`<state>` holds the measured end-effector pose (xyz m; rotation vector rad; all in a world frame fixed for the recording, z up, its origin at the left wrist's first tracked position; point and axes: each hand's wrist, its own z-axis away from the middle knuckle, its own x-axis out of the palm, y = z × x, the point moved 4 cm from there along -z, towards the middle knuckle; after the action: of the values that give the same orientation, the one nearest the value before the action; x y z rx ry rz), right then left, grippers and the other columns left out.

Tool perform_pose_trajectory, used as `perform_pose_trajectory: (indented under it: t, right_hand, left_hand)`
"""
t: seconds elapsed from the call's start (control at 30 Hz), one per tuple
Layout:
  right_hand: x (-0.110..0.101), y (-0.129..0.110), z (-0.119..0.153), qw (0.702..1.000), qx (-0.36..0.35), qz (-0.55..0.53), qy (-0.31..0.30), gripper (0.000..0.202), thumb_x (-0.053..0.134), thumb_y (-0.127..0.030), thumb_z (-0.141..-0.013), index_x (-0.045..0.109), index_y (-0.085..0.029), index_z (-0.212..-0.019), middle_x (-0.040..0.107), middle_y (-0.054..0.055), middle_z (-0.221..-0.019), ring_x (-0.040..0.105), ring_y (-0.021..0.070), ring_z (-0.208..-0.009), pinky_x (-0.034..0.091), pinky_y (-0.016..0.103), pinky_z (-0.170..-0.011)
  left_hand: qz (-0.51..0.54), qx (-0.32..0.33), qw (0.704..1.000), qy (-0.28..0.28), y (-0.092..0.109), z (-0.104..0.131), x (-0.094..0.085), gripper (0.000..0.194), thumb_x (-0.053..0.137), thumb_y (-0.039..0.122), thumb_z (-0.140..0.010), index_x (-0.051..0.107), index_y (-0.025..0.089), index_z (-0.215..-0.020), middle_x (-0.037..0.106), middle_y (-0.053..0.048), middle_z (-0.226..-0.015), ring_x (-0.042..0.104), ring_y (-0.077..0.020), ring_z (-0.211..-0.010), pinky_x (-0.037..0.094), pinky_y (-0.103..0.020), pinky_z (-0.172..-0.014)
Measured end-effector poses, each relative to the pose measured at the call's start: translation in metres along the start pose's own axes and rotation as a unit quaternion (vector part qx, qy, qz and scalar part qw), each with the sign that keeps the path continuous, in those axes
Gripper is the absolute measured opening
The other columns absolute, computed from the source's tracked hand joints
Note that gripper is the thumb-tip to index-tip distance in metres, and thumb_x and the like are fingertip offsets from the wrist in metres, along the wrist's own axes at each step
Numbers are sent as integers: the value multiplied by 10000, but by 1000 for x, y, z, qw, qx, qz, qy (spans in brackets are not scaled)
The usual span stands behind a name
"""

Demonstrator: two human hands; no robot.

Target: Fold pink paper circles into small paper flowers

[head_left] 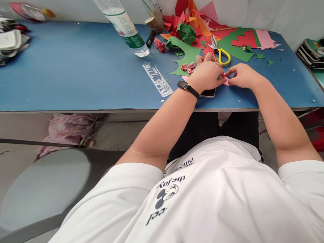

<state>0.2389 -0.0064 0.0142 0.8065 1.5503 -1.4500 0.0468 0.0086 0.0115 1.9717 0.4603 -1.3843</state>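
Observation:
A small piece of pink paper [227,81] is pinched between both hands, low over the blue table near its front edge. My left hand [208,72], with a black band on its wrist, holds the paper's left side between thumb and finger. On the paper's right side, my right hand [240,76] closes thumb and fingertips. Beneath my left hand lies a phone [210,93], mostly covered. Scissors with red and yellow handles [224,57] rest just beyond the hands. Small folded pink pieces [187,68] lie left of my left hand.
A clear stencil ruler [157,80] lies to the left on the blue table [76,67]. Behind it a water bottle [128,30] stands near a black marker [150,38]. Green paper [186,57] and red scraps [174,25] spread at the back. Books [311,54] are stacked far right.

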Motion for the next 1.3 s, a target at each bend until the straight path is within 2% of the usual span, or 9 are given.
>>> perform_pose_trajectory:
  t: [0.17,0.27,0.43,0.53,0.67,0.77,0.9,1.03,1.3]
  right_hand:
    - [-14,-6,8,999,3,-4,-41,115,991,-282,-1030,892,-253,-978,692,61,-803,695,334,-896,614,496,-914]
    - [-23,-7,5,999,-12,10,-37,175,945,-255,-1065,855,-225,-918,716,78,-822,672,312,-903,605,488,-930]
    - [-19,5,-1,998,-13,3,-56,319,1032,-521,-1036,852,-276,-943,745,89,-798,732,351,-847,675,536,-871]
    - [-17,8,7,994,-22,-51,-92,436,1042,-700,-1013,888,-292,-1009,746,83,-780,739,341,-766,692,543,-805]
    - [-17,8,16,987,-19,-75,-138,388,1031,-625,-1017,866,-283,-933,791,91,-835,765,334,-776,680,525,-802]
    - [-17,7,9,995,-17,-60,-73,309,986,-527,-1032,843,-283,-909,820,108,-891,801,376,-877,679,539,-848]
    - [-13,1,-2,996,-49,16,67,216,962,-508,-1035,903,-303,-1071,901,156,-1176,828,466,-1218,685,589,-1026]
    - [-6,-3,-8,995,-74,42,54,176,947,-508,-1037,936,-339,-1085,915,146,-1301,784,496,-1414,687,604,-1039]
    - [-7,1,-12,994,-90,47,39,147,1016,-471,-1018,978,-358,-1104,907,126,-1289,812,490,-1362,703,635,-1067]
  left_hand:
    - [-49,-21,998,20,-4,-6,7,420,729,576,-1114,1032,351,-1299,931,-151,-1378,572,-570,-1566,439,-751,-1234]
    - [-35,-19,999,20,-4,-6,7,368,791,573,-1116,1028,368,-1309,927,-141,-1369,563,-562,-1580,438,-727,-1239]
    - [-27,-19,999,18,-1,1,0,290,772,502,-1138,1020,365,-1203,933,-130,-1351,585,-550,-1545,423,-751,-1245]
    - [-33,6,999,4,0,2,-2,358,682,479,-1188,1001,341,-1273,948,-87,-1421,590,-495,-1521,415,-741,-1279]
    - [-14,19,1000,-17,-2,0,0,369,649,350,-1153,991,313,-1287,921,-50,-1566,589,-492,-1596,386,-742,-1328]
    - [-1,5,1000,-17,-3,0,1,313,696,358,-1157,986,348,-1277,914,-26,-1586,571,-498,-1619,383,-740,-1336]
    - [-26,4,1000,-16,1,2,0,316,665,282,-1205,965,248,-1297,908,-48,-1606,566,-447,-1533,404,-727,-1288]
    - [-31,-10,999,-19,3,2,1,312,658,301,-1177,968,265,-1183,917,-41,-1579,572,-469,-1539,395,-677,-1268]
    - [-2,-4,1000,-13,-6,-1,4,342,668,397,-1184,979,264,-1228,909,-46,-1595,541,-456,-1517,372,-695,-1288]
